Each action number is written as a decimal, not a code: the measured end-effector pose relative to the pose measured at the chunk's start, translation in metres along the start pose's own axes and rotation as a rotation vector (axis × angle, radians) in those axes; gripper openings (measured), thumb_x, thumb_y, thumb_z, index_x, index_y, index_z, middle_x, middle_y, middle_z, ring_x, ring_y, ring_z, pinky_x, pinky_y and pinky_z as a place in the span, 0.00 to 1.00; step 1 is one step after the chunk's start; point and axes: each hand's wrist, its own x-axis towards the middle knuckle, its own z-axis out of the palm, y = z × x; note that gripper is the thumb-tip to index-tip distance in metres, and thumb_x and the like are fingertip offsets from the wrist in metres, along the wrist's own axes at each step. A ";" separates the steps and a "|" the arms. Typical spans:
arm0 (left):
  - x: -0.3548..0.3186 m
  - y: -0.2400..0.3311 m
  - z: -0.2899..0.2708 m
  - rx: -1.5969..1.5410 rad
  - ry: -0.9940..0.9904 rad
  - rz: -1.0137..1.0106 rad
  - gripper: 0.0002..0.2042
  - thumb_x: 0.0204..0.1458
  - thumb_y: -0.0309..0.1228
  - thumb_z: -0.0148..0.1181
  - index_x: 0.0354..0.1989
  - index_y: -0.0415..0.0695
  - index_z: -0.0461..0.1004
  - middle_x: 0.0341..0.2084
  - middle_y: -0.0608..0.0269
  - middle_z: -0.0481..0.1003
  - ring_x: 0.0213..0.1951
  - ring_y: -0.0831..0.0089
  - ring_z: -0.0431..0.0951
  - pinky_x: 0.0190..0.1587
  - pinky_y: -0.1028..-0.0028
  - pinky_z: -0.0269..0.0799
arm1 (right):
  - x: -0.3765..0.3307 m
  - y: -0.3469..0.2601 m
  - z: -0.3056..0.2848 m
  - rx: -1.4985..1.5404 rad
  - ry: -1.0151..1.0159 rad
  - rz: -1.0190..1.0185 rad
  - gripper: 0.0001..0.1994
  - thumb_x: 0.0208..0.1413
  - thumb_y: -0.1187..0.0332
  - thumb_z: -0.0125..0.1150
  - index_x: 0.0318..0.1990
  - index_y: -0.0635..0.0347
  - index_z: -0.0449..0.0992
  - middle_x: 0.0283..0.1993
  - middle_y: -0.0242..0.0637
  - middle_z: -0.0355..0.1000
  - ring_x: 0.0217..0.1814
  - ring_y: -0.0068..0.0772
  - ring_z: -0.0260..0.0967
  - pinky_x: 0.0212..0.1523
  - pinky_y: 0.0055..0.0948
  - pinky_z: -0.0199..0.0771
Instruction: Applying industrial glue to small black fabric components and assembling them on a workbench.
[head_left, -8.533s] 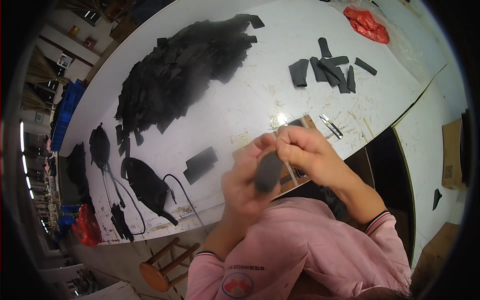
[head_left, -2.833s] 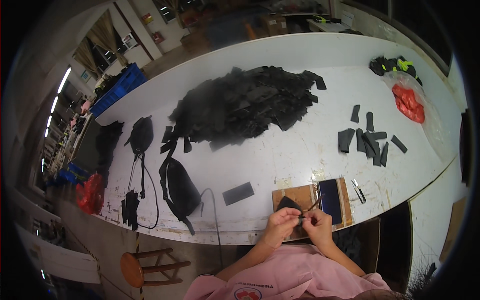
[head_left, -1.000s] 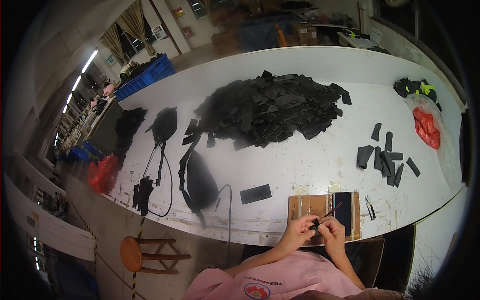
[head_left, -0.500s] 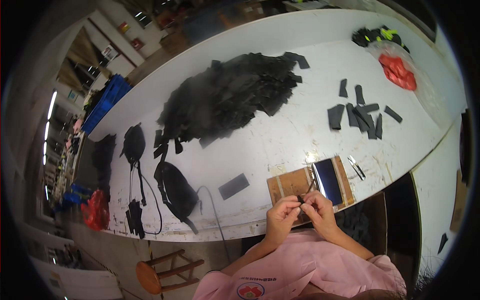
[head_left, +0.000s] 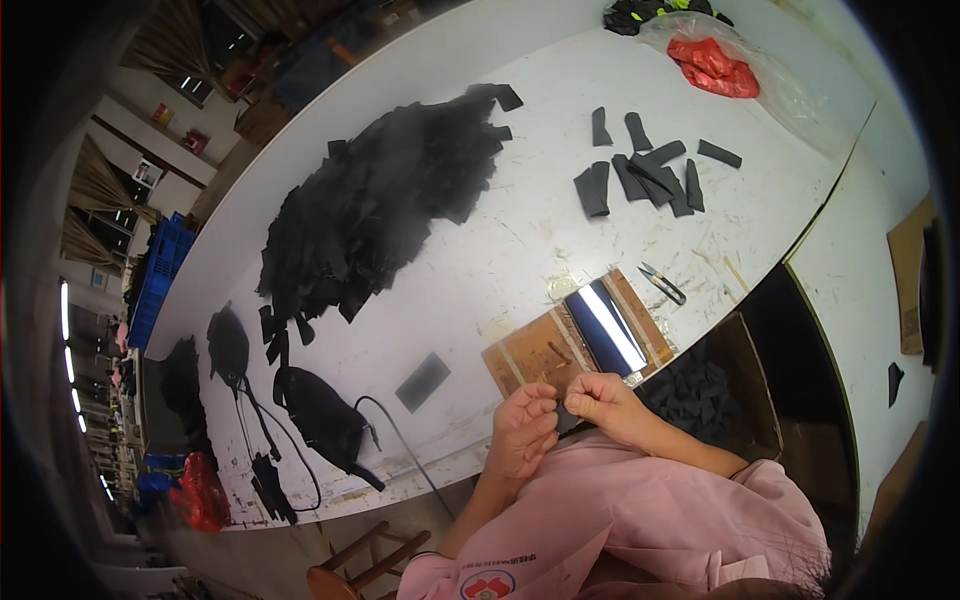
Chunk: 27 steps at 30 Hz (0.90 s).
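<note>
Both my hands meet just in front of the table edge, close together over my pink apron. My left hand (head_left: 523,432) is closed with curled fingers; whatever lies inside them is hidden. My right hand (head_left: 612,405) pinches thumb against fingers, and a small black fabric piece (head_left: 567,417) shows between the hands, below its fingertips. Right behind them lies a wooden board (head_left: 522,352) with pale tape strips. On the board rests a shiny dark blue plate (head_left: 597,330) that reflects light. Thread snips (head_left: 663,285) lie to the board's right.
A large heap of black fabric pieces (head_left: 375,205) covers the table's left middle. Several loose pieces (head_left: 650,180) lie far right, near a red plastic bag (head_left: 712,68). Black bags (head_left: 325,415) and a flat dark rectangle (head_left: 423,382) sit left. Below the edge stands a box of dark scraps (head_left: 700,390).
The whole view has swung, so the table's things appear farther left and mostly higher. My hands have drawn slightly apart, and the small black piece sits lower between them.
</note>
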 end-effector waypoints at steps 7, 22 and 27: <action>-0.007 0.038 0.043 -0.217 -0.498 -0.165 0.23 0.50 0.25 0.51 0.55 0.37 0.53 0.28 0.64 0.69 0.08 0.91 0.53 0.09 0.88 0.48 | 0.003 -0.044 0.009 0.086 -0.061 -0.201 0.08 0.52 0.68 0.52 0.25 0.62 0.68 0.24 0.25 0.62 0.27 0.13 0.56 0.26 0.17 0.58; 0.061 0.042 0.005 -0.587 -0.109 -0.163 0.16 0.56 0.29 0.37 0.50 0.36 0.62 0.23 0.61 0.70 0.07 0.86 0.52 0.10 0.86 0.46 | 0.071 -0.027 -0.025 0.094 -0.058 0.014 0.15 0.53 0.56 0.53 0.23 0.56 0.67 0.17 0.24 0.58 0.18 0.14 0.51 0.18 0.14 0.50; 0.057 0.052 0.014 -0.752 -0.072 -0.117 0.16 0.55 0.25 0.35 0.50 0.38 0.63 0.20 0.66 0.69 0.07 0.87 0.52 0.09 0.85 0.45 | 0.079 -0.050 -0.017 0.036 -0.179 0.006 0.15 0.54 0.58 0.51 0.24 0.60 0.69 0.17 0.22 0.58 0.17 0.12 0.48 0.17 0.14 0.47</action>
